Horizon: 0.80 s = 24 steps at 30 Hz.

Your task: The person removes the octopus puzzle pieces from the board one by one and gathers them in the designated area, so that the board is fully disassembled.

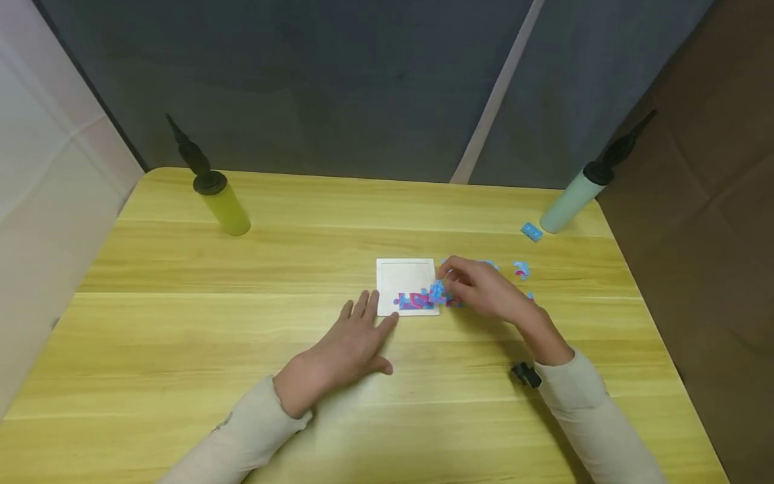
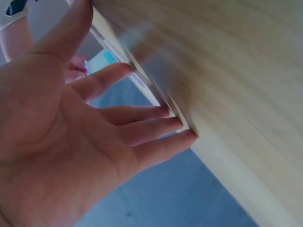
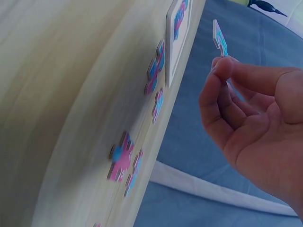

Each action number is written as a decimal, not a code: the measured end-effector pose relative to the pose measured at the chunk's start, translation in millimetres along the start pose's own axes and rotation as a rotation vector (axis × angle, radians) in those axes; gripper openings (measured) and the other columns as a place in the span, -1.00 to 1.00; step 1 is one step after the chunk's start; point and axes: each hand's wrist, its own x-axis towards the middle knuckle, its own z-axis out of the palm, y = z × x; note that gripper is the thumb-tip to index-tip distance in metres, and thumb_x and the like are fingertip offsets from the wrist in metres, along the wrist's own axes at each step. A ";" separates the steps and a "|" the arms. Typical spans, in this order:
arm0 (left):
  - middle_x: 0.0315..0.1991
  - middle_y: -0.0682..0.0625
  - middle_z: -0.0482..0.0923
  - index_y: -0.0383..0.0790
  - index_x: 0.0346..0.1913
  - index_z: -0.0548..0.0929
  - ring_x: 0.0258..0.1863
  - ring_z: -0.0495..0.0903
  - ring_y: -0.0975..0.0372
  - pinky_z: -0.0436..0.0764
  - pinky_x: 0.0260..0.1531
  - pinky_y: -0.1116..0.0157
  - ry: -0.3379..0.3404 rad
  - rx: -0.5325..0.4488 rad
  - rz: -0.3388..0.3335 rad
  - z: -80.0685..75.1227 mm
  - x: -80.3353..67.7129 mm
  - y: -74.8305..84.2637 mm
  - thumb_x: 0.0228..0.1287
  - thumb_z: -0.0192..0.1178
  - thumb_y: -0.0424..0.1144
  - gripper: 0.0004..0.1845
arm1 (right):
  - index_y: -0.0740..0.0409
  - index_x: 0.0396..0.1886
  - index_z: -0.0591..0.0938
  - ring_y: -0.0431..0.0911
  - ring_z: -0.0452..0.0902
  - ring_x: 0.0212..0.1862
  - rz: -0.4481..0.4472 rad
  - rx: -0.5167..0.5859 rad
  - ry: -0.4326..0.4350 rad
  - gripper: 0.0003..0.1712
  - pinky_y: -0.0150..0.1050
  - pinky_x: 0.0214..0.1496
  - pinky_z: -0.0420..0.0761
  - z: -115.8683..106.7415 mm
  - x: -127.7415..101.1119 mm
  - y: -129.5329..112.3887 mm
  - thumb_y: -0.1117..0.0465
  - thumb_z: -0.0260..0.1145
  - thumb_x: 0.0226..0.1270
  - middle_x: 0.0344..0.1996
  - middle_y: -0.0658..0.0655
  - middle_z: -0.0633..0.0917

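Observation:
A square white puzzle frame lies on the table, with joined blue and pink jigsaw pieces along its lower edge. My left hand rests with spread, straight fingers at the frame's lower left corner; the left wrist view shows the fingertips against the frame's edge. Between thumb and fingertips my right hand pinches a light-blue jigsaw piece, held above the table near the frame's right side. Loose pieces, such as a pink and blue one, lie to the right of the frame, partly hidden under the right hand in the head view.
A yellow pump bottle stands at the back left, a pale green pump bottle at the back right. Beside the latter lies a small blue block. Another loose piece is right of the right hand. A dark curtain hangs behind.

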 end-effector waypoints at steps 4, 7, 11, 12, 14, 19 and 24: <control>0.58 -0.56 -0.06 -0.26 0.56 0.31 0.59 -0.01 -0.39 0.12 0.54 -0.30 0.008 0.009 0.005 -0.3 0.0 0.6 0.22 0.39 0.15 -0.05 | 0.15 -0.03 0.61 -0.10 0.62 -0.29 0.001 -0.021 -0.018 -0.88 -0.23 -0.16 0.60 -2.8 -6.2 5.3 0.30 0.18 0.55 -0.31 0.13 0.75; 0.57 -0.58 -0.04 -0.28 0.55 0.33 0.58 0.01 -0.40 0.15 0.52 -0.31 0.009 0.008 0.009 -0.6 0.5 0.9 0.19 0.42 0.13 -0.04 | 0.15 -0.04 0.61 -0.12 0.60 -0.31 -0.008 -0.035 -0.042 -0.88 -0.28 -0.20 0.58 -4.2 -10.2 10.7 0.33 0.18 0.54 -0.33 0.12 0.73; 0.57 -0.59 -0.04 -0.29 0.54 0.33 0.58 0.01 -0.41 0.16 0.52 -0.31 0.009 0.001 0.011 -0.6 1.3 1.2 0.17 0.43 0.12 -0.03 | 0.16 -0.08 0.62 -0.14 0.53 -0.38 -0.013 -0.033 -0.076 -0.88 -0.32 -0.29 0.54 -4.4 -15.7 16.8 0.37 0.18 0.53 -0.42 0.14 0.68; 0.57 -0.59 -0.05 -0.29 0.54 0.32 0.58 0.00 -0.41 0.16 0.52 -0.32 0.009 -0.001 0.011 -0.5 1.3 1.2 0.17 0.44 0.11 -0.03 | 0.15 -0.09 0.62 -0.14 0.51 -0.38 -0.010 -0.035 -0.081 -0.88 -0.33 -0.29 0.53 -4.3 -17.2 18.1 0.37 0.18 0.53 -0.42 0.14 0.68; 0.56 -0.59 -0.04 -0.29 0.54 0.33 0.58 0.01 -0.41 0.16 0.51 -0.32 0.011 -0.004 0.012 -0.6 1.2 1.2 0.16 0.44 0.11 -0.03 | 0.12 -0.09 0.62 -0.14 0.51 -0.35 0.003 -0.038 -0.087 -0.88 -0.33 -0.27 0.53 -4.0 -20.2 20.2 0.36 0.19 0.53 -0.41 0.12 0.68; 0.56 -0.60 -0.04 -0.30 0.54 0.33 0.58 0.01 -0.42 0.16 0.51 -0.33 0.014 -0.007 0.011 -0.7 1.4 1.2 0.16 0.44 0.10 -0.03 | 0.05 -0.08 0.64 -0.15 0.52 -0.29 0.028 -0.053 -0.095 -0.86 -0.31 -0.21 0.55 -2.4 -27.0 24.6 0.33 0.22 0.52 -0.34 0.02 0.68; 0.56 -0.60 -0.04 -0.30 0.53 0.34 0.57 0.01 -0.41 0.16 0.51 -0.32 0.017 -0.005 0.009 0.3 2.2 1.2 0.16 0.45 0.11 -0.03 | 0.06 -0.08 0.65 -0.19 0.49 -0.37 0.025 -0.059 -0.126 -0.86 -0.35 -0.26 0.52 1.9 -33.4 30.5 0.34 0.21 0.52 -0.38 0.01 0.66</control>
